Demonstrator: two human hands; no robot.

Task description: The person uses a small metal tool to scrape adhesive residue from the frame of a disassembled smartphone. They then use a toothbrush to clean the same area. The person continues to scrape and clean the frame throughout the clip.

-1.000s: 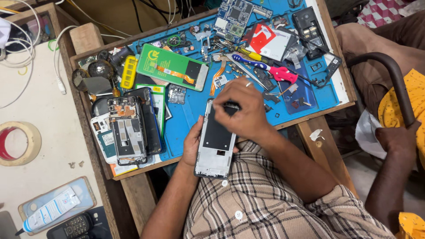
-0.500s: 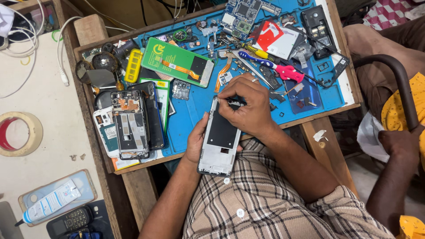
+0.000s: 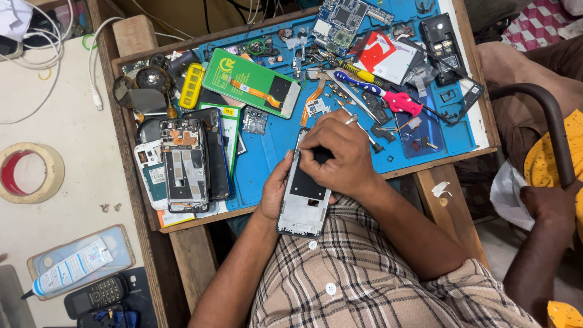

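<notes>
An opened phone frame (image 3: 305,197), silver with a dark inner panel, lies lengthwise over the near edge of the blue work mat (image 3: 267,161). My left hand (image 3: 277,185) grips its left side from beneath. My right hand (image 3: 335,155) is closed over the frame's upper end, and a thin metal tool (image 3: 351,120) sticks out from between its fingers. What the tool's tip touches is hidden under the hand.
Several dismantled phones (image 3: 184,164), a green package (image 3: 250,82), a circuit board (image 3: 340,21), a red-handled tool (image 3: 388,97) and small parts crowd the mat. A tape roll (image 3: 27,173), a glue tube (image 3: 67,273) and a keypad phone (image 3: 97,294) lie left. Another person's arm (image 3: 546,206) is at right.
The view has shifted slightly. My right hand has closed further over the frame's upper end, covering the dark tool tip seen earlier. My left hand keeps its grip.
</notes>
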